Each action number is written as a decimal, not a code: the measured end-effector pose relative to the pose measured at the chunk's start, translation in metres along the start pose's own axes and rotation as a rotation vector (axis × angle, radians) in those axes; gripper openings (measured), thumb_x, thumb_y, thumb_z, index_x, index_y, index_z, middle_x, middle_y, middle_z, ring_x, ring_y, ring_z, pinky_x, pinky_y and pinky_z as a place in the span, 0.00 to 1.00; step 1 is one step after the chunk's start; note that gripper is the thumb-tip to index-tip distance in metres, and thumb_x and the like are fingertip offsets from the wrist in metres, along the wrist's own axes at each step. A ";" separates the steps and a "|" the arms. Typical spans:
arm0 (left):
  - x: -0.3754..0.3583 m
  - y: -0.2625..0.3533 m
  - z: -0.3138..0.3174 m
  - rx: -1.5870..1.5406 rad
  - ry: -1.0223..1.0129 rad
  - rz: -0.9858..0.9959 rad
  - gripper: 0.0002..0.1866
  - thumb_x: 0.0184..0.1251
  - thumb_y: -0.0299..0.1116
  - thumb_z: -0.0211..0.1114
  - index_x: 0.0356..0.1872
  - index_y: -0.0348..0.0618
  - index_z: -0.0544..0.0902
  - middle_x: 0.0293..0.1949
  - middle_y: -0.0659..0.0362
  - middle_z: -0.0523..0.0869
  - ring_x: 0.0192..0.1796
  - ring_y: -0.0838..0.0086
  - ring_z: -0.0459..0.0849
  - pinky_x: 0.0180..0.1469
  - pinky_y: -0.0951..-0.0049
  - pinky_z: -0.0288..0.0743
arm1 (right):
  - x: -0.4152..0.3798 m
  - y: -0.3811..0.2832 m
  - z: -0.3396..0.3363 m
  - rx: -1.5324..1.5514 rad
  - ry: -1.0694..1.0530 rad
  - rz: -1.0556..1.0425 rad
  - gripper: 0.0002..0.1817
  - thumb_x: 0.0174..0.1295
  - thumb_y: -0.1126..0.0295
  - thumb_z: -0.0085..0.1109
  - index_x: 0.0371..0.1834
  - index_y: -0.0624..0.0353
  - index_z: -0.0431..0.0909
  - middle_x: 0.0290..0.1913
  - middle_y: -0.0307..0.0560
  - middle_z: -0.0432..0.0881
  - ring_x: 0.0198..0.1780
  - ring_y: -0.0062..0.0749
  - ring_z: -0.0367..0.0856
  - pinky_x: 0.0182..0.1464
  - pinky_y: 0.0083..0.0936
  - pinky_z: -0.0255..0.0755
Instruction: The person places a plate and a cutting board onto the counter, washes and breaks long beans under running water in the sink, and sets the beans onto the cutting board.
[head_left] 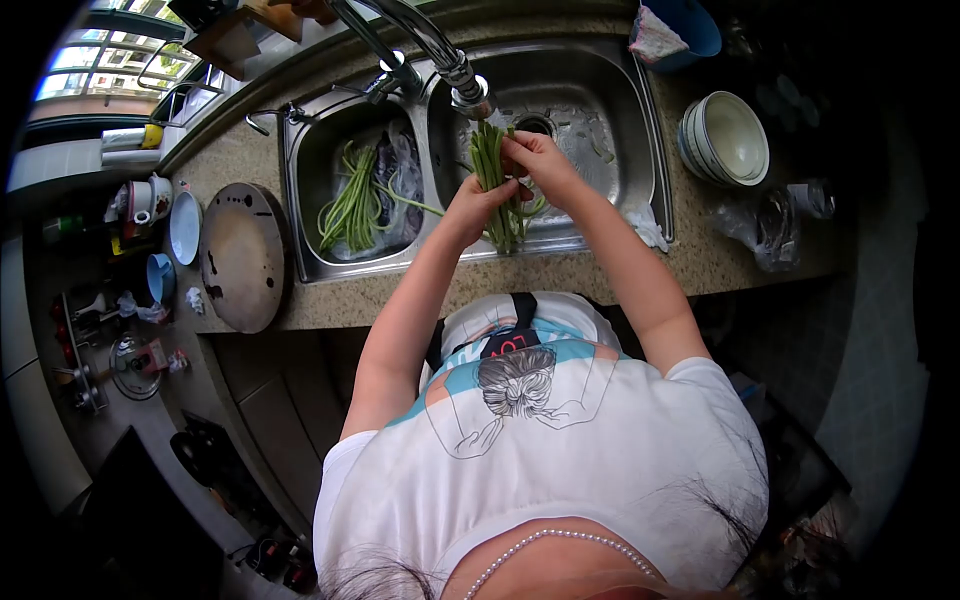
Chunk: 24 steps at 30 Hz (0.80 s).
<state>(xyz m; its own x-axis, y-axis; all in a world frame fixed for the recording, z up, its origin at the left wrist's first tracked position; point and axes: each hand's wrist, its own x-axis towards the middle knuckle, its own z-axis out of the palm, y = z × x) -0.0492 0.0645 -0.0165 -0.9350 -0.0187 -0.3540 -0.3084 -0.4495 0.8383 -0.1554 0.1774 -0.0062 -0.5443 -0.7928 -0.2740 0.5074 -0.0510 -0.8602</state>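
Over the right basin of the sink [655,150], just below the faucet head [474,100], a bunch of long green beans [488,155] is held between both hands. My left hand [478,205] is wrapped round the lower middle of the bunch. Higher up, my right hand [540,162] pinches beans at the bunch's right side; its fingertips are partly hidden among them. One bean trails left from the bunch toward the divider. A second heap of long beans [355,205] lies in the left basin, beside a clear plastic bag [405,180] with dark contents.
A round wooden board [243,255] lies on the counter left of the sink, near a pale bowl [185,228] and a blue cup [160,277]. Stacked bowls [735,140] and plastic bags [765,230] sit on the right. A blue basin [700,30] with a cloth stands at the back right.
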 end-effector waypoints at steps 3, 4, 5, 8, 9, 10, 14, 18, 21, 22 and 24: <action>0.012 0.000 -0.002 -0.036 -0.068 -0.078 0.15 0.65 0.34 0.57 0.48 0.37 0.72 0.38 0.53 0.81 0.40 0.68 0.82 0.42 0.69 0.78 | 0.019 0.009 -0.013 0.073 0.001 0.038 0.17 0.66 0.54 0.47 0.42 0.56 0.75 0.33 0.36 0.79 0.32 0.16 0.75 0.34 0.16 0.69; 0.016 -0.002 -0.003 -0.038 -0.070 -0.077 0.15 0.65 0.34 0.57 0.48 0.37 0.72 0.38 0.53 0.81 0.40 0.68 0.82 0.42 0.69 0.78 | 0.022 0.009 -0.014 0.110 0.017 0.065 0.19 0.65 0.51 0.47 0.45 0.56 0.74 0.36 0.37 0.80 0.34 0.19 0.77 0.37 0.17 0.70; 0.022 -0.004 -0.005 -0.038 -0.075 -0.088 0.15 0.65 0.36 0.57 0.47 0.37 0.73 0.37 0.53 0.81 0.40 0.68 0.82 0.41 0.69 0.79 | 0.025 0.010 -0.013 0.107 0.019 0.066 0.19 0.65 0.51 0.47 0.45 0.56 0.74 0.36 0.37 0.80 0.34 0.19 0.77 0.37 0.17 0.70; 0.036 0.000 -0.002 -0.035 -0.026 -0.185 0.15 0.66 0.39 0.56 0.44 0.36 0.74 0.35 0.55 0.81 0.37 0.68 0.82 0.39 0.70 0.78 | 0.032 0.010 -0.012 0.038 0.034 0.063 0.25 0.63 0.47 0.46 0.52 0.56 0.70 0.40 0.41 0.79 0.39 0.24 0.79 0.41 0.21 0.72; 0.041 0.001 -0.002 -0.027 0.026 -0.269 0.16 0.66 0.41 0.56 0.42 0.36 0.75 0.34 0.56 0.81 0.34 0.70 0.82 0.38 0.71 0.77 | 0.035 0.008 -0.013 0.019 0.022 0.091 0.28 0.62 0.45 0.46 0.54 0.56 0.69 0.41 0.42 0.79 0.41 0.25 0.78 0.42 0.22 0.73; 0.045 0.002 -0.004 -0.029 0.026 -0.270 0.16 0.66 0.41 0.56 0.42 0.36 0.75 0.34 0.56 0.81 0.34 0.70 0.82 0.38 0.71 0.77 | 0.036 0.007 -0.014 0.000 0.010 0.119 0.31 0.61 0.43 0.46 0.57 0.57 0.67 0.43 0.44 0.79 0.42 0.26 0.78 0.43 0.24 0.73; 0.060 0.004 -0.016 -0.078 0.064 -0.345 0.20 0.65 0.46 0.57 0.42 0.36 0.75 0.34 0.57 0.80 0.34 0.69 0.82 0.37 0.70 0.78 | 0.043 0.000 -0.016 0.165 -0.081 0.064 0.29 0.61 0.46 0.50 0.56 0.58 0.68 0.42 0.44 0.79 0.42 0.26 0.78 0.43 0.24 0.73; 0.059 0.006 -0.020 -0.192 -0.113 -0.263 0.18 0.66 0.41 0.56 0.47 0.36 0.72 0.42 0.51 0.80 0.43 0.62 0.82 0.46 0.65 0.78 | 0.061 0.009 -0.030 0.012 -0.048 0.108 0.18 0.65 0.62 0.49 0.54 0.59 0.71 0.40 0.44 0.80 0.39 0.25 0.79 0.41 0.24 0.74; 0.053 0.016 -0.016 -0.222 -0.119 -0.285 0.19 0.66 0.36 0.55 0.53 0.35 0.69 0.47 0.48 0.79 0.48 0.59 0.80 0.50 0.62 0.77 | 0.063 0.011 -0.043 0.181 0.012 0.172 0.16 0.65 0.66 0.48 0.55 0.58 0.71 0.41 0.45 0.80 0.38 0.25 0.79 0.39 0.23 0.75; 0.049 0.019 -0.016 -0.213 -0.173 -0.294 0.20 0.65 0.33 0.54 0.55 0.35 0.67 0.49 0.46 0.78 0.50 0.57 0.79 0.52 0.61 0.76 | 0.058 0.010 -0.050 0.280 -0.103 0.177 0.16 0.64 0.68 0.49 0.54 0.59 0.71 0.41 0.45 0.80 0.38 0.25 0.79 0.40 0.23 0.75; 0.048 0.020 -0.018 -0.202 -0.231 -0.310 0.21 0.64 0.31 0.54 0.57 0.34 0.66 0.50 0.45 0.77 0.53 0.56 0.78 0.53 0.59 0.75 | 0.050 0.007 -0.051 0.382 -0.215 0.178 0.16 0.63 0.69 0.50 0.54 0.59 0.71 0.41 0.45 0.80 0.39 0.25 0.80 0.41 0.23 0.76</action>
<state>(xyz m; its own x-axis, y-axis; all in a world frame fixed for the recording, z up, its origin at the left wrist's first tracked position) -0.0969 0.0387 -0.0244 -0.8255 0.3342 -0.4548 -0.5614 -0.5688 0.6010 -0.2129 0.1682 -0.0474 -0.2964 -0.9153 -0.2728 0.8117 -0.0909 -0.5770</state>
